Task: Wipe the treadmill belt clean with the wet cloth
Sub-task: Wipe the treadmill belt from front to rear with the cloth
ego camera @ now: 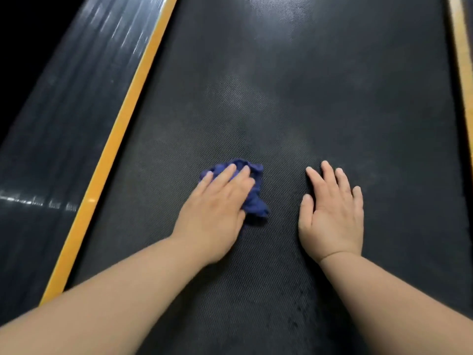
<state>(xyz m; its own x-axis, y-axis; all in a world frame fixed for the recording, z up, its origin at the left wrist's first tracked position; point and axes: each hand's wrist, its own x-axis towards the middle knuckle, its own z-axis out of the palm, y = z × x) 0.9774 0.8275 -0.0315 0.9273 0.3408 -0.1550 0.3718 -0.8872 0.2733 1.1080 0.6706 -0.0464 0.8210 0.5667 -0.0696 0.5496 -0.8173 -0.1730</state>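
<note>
1. My left hand (pixel 217 208) presses the bunched blue cloth (pixel 256 198) flat against the treadmill belt (pixel 281 98), fingers (pixel 225 175) straight and laid over it, not curled round it; the cloth sits near the middle of the belt, slightly left, its tail poking out to the right of my palm.
2. My right hand (pixel 330 216) lies open and flat on bare belt just right of the cloth, apart from it, holding nothing; I judge it a brace for my weight.
3. To wipe well, I think the pressure should come through the whole palm, in long overlapping strokes along the belt; the cloth is wadded small, so spreading it wider would cover more per pass and stop the loose tail dragging.
4. A pale haze (pixel 276 26) shows on the far belt, with duller patches between it and my hands; by my reckoning most of the surface is yet to be wiped.
5. Edges: a yellow strip (pixel 122 129) borders the belt on the left, with a ribbed dark side rail (pixel 64 111) beyond it; a second yellow strip (pixel 460 47) runs along the far right; strokes should reach both without riding the cloth over them.
6. Room: open belt stretches far ahead and to the right; the bracing hand is the one thing in the cloth's way on a rightward sweep, so I would lift it first.
</note>
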